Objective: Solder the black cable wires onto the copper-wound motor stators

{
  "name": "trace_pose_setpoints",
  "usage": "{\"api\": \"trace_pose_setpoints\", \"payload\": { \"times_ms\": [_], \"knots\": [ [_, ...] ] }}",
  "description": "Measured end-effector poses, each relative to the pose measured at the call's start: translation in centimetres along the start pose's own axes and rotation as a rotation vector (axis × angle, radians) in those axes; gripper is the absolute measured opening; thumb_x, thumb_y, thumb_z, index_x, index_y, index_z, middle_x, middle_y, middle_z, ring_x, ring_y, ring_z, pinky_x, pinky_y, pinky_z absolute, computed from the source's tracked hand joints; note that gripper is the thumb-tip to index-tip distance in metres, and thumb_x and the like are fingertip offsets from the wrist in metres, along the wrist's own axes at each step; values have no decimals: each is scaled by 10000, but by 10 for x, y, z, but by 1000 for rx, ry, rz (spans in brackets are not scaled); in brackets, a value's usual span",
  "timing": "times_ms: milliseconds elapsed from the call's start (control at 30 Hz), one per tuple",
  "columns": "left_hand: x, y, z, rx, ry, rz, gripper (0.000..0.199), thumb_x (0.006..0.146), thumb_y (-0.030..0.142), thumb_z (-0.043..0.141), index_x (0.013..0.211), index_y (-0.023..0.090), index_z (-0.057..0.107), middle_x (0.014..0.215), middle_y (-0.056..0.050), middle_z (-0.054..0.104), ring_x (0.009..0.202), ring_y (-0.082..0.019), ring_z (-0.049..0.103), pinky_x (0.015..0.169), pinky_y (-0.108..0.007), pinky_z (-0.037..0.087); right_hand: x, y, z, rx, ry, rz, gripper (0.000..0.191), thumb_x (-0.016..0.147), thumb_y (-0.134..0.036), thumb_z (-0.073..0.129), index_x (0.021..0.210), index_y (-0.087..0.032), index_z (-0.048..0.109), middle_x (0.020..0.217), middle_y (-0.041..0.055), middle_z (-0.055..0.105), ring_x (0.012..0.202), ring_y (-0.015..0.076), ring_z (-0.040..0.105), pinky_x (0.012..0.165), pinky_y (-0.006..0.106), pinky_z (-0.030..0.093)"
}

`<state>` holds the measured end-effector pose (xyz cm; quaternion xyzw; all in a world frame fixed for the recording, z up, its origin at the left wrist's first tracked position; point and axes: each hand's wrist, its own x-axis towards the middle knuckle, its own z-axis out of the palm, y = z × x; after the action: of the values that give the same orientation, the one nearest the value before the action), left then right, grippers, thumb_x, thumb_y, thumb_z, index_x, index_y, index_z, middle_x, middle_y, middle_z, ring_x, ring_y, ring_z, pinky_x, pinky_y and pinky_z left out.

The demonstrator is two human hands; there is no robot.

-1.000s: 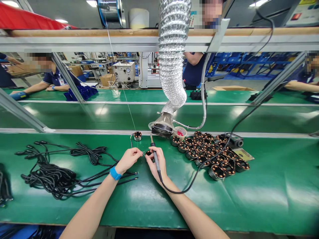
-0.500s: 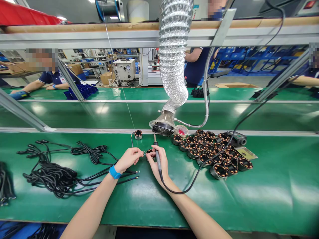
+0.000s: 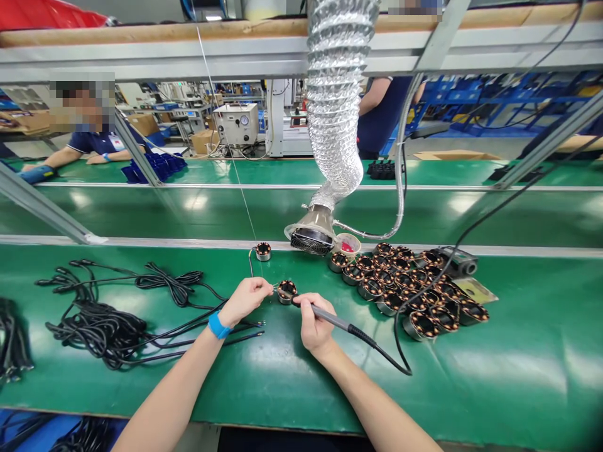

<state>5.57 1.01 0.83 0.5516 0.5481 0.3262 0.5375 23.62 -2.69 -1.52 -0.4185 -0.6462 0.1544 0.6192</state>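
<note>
Black cables (image 3: 101, 329) lay heaped on a green bench (image 3: 264, 383) as a worker's left hand (image 3: 245, 302), thumb and forefinger pinched together, held thin wires (image 3: 276, 287) beside a copper-wound ring (image 3: 287, 284) on the benchtop between both hands. The right hand (image 3: 316, 323) gripped a soldering iron (image 3: 332, 317), its tip end at the ring. Farther right, similar rings (image 3: 389, 303) stood clustered.

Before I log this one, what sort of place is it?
Probably a factory assembly line: a soldering iron in the right hand, a cluster of matching metal rings, and a silver hose over the green bench.
</note>
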Motion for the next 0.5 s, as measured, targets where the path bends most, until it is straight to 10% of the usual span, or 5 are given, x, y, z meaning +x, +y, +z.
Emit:
{"api": "trace_pose_setpoints", "payload": {
  "times_ms": [500],
  "knots": [
    [1, -2, 1, 14, 41, 18, 376, 758, 511, 611, 706, 139, 585, 496, 73, 355, 437, -65, 282, 432, -209, 184, 5, -5, 2, -12, -69, -14, 240, 918, -224, 455, 794, -213, 660, 713, 10, 711, 644, 162, 673, 631, 294, 508]
  ]
}}
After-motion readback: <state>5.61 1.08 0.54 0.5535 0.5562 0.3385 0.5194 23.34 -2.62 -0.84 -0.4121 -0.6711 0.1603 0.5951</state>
